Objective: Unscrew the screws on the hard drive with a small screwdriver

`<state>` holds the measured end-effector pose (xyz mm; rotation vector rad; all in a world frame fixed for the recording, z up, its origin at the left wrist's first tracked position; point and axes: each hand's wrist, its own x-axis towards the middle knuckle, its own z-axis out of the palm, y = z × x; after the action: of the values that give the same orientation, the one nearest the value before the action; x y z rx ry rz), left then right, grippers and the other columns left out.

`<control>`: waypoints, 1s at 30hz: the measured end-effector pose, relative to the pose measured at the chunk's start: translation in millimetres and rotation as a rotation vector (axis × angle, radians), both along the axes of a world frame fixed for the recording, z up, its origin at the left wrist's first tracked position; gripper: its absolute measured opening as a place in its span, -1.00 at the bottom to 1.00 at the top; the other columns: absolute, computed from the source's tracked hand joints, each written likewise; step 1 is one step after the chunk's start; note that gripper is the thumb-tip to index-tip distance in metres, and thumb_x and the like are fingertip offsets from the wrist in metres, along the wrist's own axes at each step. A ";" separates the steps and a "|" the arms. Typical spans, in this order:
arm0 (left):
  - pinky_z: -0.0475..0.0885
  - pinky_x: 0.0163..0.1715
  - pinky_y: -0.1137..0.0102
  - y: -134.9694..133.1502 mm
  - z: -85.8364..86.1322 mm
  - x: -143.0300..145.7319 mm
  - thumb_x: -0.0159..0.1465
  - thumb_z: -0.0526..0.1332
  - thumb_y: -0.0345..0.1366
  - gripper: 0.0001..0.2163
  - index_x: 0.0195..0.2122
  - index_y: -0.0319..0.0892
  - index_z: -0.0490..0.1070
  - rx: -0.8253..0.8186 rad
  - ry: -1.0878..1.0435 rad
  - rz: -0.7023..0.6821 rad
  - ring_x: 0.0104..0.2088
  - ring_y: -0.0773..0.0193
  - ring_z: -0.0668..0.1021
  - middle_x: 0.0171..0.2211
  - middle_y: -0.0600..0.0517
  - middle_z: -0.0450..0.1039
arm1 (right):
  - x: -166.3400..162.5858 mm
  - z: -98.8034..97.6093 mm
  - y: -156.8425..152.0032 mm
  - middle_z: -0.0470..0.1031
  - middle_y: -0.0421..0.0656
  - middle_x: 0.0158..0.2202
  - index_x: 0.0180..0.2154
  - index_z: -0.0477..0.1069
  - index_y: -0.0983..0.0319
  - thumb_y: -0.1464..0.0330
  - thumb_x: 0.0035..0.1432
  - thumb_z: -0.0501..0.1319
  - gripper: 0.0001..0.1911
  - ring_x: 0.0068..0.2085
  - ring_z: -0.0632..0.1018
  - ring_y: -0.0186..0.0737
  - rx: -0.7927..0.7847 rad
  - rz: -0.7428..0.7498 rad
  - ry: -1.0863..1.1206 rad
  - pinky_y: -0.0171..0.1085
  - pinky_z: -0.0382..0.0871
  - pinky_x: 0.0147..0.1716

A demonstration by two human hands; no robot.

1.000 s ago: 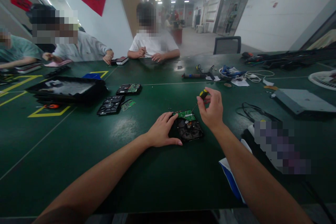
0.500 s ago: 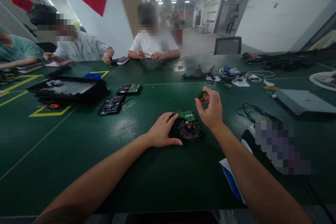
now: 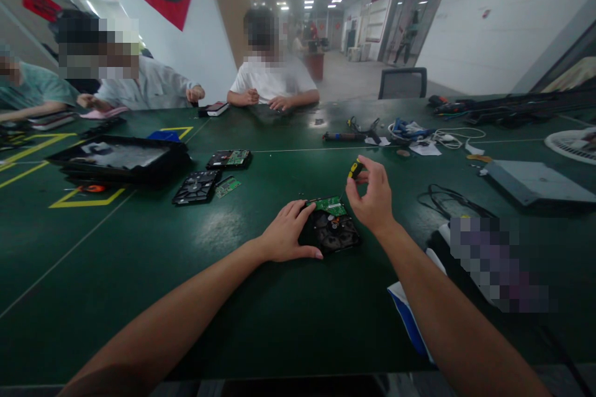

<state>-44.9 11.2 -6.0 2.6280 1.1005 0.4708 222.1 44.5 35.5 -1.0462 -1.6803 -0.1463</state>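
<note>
A hard drive (image 3: 339,233) lies on the green table with its black underside and green circuit board (image 3: 331,205) facing up. My left hand (image 3: 289,232) grips its left side, fingers at the far edge and thumb along the near edge. In my right hand (image 3: 371,193) is a small yellow-and-black screwdriver (image 3: 355,169), held upright at a slant between thumb and fingers. Its thin shaft runs down to the right end of the circuit board; the tip is too small to make out.
To the left are another hard drive (image 3: 197,187), a loose circuit board (image 3: 228,187), one more drive (image 3: 229,159) and a black tray (image 3: 121,158). Rightward are a grey metal box (image 3: 540,183), black cables (image 3: 454,196) and a blue-and-white packet (image 3: 410,316). People sit across the table.
The screwdriver handle has turned in my right fingers, showing more yellow. My left hand stays on the hard drive. A co-worker's hand at the far left has lifted slightly.
</note>
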 end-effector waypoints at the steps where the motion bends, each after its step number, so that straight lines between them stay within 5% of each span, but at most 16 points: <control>1: 0.13 0.41 -0.20 0.0 -0.2 0.0 0.09 0.28 0.50 0.18 0.54 -0.16 -0.06 0.002 0.001 0.001 0.45 -0.37 0.14 0.46 -0.33 0.05 | 0.0 -0.7 0.6 0.44 0.06 0.14 0.33 0.20 0.13 0.39 0.30 0.23 -0.40 -0.18 0.61 -0.12 0.001 0.000 -0.001 0.00 0.65 -0.11; 10: 0.14 0.41 -0.21 0.2 -1.3 0.2 0.08 0.31 0.49 0.18 0.53 -0.14 -0.04 0.003 -0.013 0.001 0.45 -0.37 0.15 0.46 -0.32 0.07 | 0.4 -2.3 1.1 0.55 -0.01 0.12 0.30 0.24 0.09 0.29 0.30 0.31 -0.41 -0.14 0.65 -0.06 -0.011 -0.025 -0.015 -0.07 0.64 -0.23; 20: 0.14 0.41 -0.19 1.1 -1.3 -0.4 0.10 0.27 0.50 0.18 0.53 -0.17 -0.05 0.008 0.007 -0.003 0.45 -0.36 0.14 0.46 -0.33 0.06 | -0.5 -4.0 1.6 0.54 0.00 0.17 0.42 0.10 0.06 0.35 0.32 0.26 -0.29 -0.12 0.68 -0.05 -0.162 0.106 0.046 0.05 0.66 -0.03; 30: 0.13 0.42 -0.18 1.6 -2.1 -0.1 0.10 0.26 0.51 0.19 0.54 -0.19 -0.06 0.025 0.010 -0.008 0.45 -0.35 0.14 0.46 -0.33 0.06 | 0.0 -5.7 1.8 0.52 -0.01 0.15 0.44 0.10 -0.02 0.31 0.36 0.23 -0.30 -0.06 0.66 0.04 -0.150 0.097 0.014 0.13 0.65 -0.01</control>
<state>-44.9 12.8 -8.0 2.6584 1.0931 0.4724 222.1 46.3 29.8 -1.0716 -1.7465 0.0506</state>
